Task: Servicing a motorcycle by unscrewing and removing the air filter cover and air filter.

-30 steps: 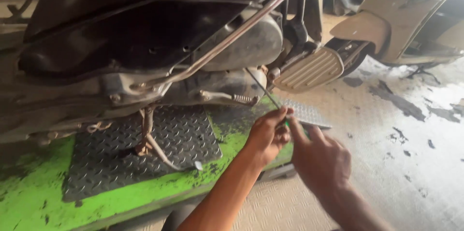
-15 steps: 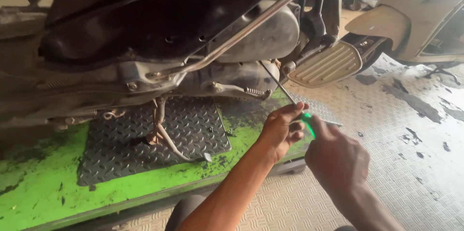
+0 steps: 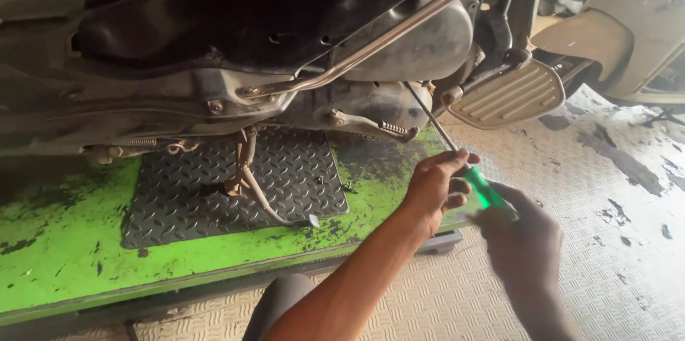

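Note:
A long screwdriver with a green handle [image 3: 484, 188] and a thin steel shaft [image 3: 430, 116] slants up to the underside of a scooter's engine [image 3: 399, 98]. My left hand [image 3: 435, 185] pinches the shaft just above the handle. My right hand [image 3: 519, 245], blurred, is wrapped around the end of the green handle. The shaft's tip sits near the engine case beside a small coil spring [image 3: 391, 129]. The scooter stands on a green lift platform [image 3: 85, 255].
A black checker-plate mat [image 3: 214, 191] lies on the platform under the rusty centre stand [image 3: 242, 170]. A ribbed footrest [image 3: 510, 93] juts out right of the engine. A chrome bar [image 3: 399, 27] crosses above. Another scooter [image 3: 635, 20] stands at the right on patterned floor [image 3: 628, 241].
The view has shifted, so the scooter and both hands sit further right in frame. My right hand has closed onto the green handle. The screwdriver still points at the engine underside.

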